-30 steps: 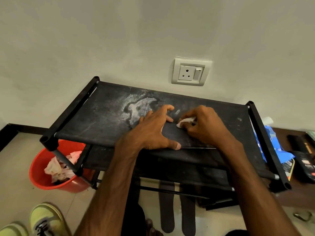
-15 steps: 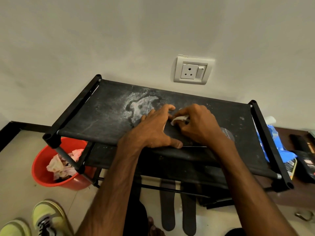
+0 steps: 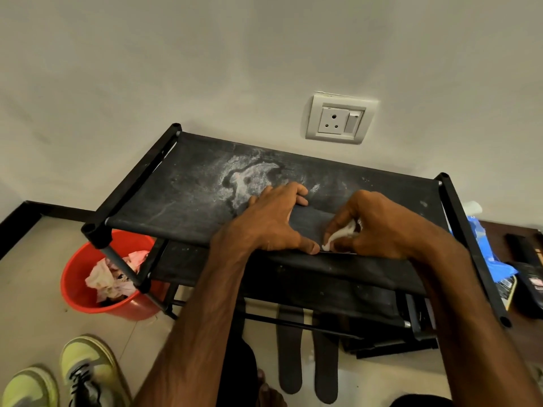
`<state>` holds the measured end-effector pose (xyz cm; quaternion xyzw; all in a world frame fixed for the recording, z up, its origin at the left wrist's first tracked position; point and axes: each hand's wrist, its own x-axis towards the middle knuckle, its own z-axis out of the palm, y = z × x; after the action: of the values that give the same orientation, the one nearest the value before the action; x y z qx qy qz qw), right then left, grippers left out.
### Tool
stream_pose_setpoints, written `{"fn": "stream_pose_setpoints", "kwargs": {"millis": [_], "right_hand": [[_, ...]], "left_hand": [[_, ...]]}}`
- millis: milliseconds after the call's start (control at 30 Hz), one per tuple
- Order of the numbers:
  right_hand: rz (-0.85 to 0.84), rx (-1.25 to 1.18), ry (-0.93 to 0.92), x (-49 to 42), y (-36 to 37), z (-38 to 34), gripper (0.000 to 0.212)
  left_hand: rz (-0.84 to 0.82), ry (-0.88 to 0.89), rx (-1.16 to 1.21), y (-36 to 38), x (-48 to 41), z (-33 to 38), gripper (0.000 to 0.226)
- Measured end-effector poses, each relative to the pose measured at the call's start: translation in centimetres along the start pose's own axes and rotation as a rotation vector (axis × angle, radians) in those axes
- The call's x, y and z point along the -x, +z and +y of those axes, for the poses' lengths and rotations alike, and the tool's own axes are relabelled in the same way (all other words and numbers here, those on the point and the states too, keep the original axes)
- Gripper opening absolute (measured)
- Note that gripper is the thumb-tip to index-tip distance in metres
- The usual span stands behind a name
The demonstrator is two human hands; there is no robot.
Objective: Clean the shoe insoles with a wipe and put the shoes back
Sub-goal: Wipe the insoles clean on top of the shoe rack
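Centre of frame: your left hand (image 3: 273, 220) lies spread on the dark insole (image 3: 311, 223), thumb at its near edge and fingers at the far edge, pressing it flat on the dusty top shelf of the black shoe rack (image 3: 176, 195). Just right of it, your right hand (image 3: 379, 227) pinches a white wipe (image 3: 340, 235), whose tip touches the insole beside your left thumb. Bottom centre: two more insoles (image 3: 289, 348) on the floor. Lower left: yellow-green shoes (image 3: 85, 371), and above them a red bucket (image 3: 129, 308) of crumpled paper.

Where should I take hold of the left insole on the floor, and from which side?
Pinch the left floor insole at its near rounded end, coming from the person's side: it lies flat, and its far end runs under the rack rail.
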<state>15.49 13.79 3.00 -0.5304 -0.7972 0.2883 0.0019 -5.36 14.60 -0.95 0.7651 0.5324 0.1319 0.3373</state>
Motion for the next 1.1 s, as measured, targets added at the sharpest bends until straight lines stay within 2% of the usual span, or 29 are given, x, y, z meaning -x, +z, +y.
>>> {"fn": "stream_pose_setpoints", "kwargs": {"millis": [67, 233, 300, 367, 667, 733, 933, 1100], "right_hand": [[0.040, 0.006, 0.001, -0.3, 0.3, -0.2, 0.018], [0.286, 0.058, 0.037, -2.1, 2.2, -1.8, 0.020], [0.336, 0.046, 0.023, -2.5, 2.7, -2.1, 0.023], [0.320, 0.025, 0.020, -2.4, 2.6, -1.9, 0.022], [0.022, 0.030, 0.046, 0.6, -0.2, -0.1, 0.017], [0.046, 0.048, 0.047, 0.4, 0.0, -0.4, 0.017], [0.268, 0.180, 0.075, -2.0, 2.1, -2.7, 0.023], [0.354, 0.154, 0.072, -3.2, 2.8, -2.7, 0.028]], "left_hand": [[0.012, 0.004, -0.026, 0.0, 0.0, -0.1, 0.097], [0.015, 0.014, -0.051, -0.1, 0.0, -0.1, 0.097], [0.015, 0.013, -0.039, -0.1, 0.0, -0.1, 0.097], [0.012, 0.014, -0.008, 0.0, 0.0, -0.1, 0.096], [-0.003, 0.007, 0.019, 0.0, 0.0, -0.2, 0.093], [0.003, 0.011, -0.002, 0.0, -0.1, -0.3, 0.093], [0.025, 0.020, -0.061, 0.0, -0.1, -0.2, 0.093], [0.012, 0.018, -0.051, 0.0, -0.1, -0.1, 0.092]]}}
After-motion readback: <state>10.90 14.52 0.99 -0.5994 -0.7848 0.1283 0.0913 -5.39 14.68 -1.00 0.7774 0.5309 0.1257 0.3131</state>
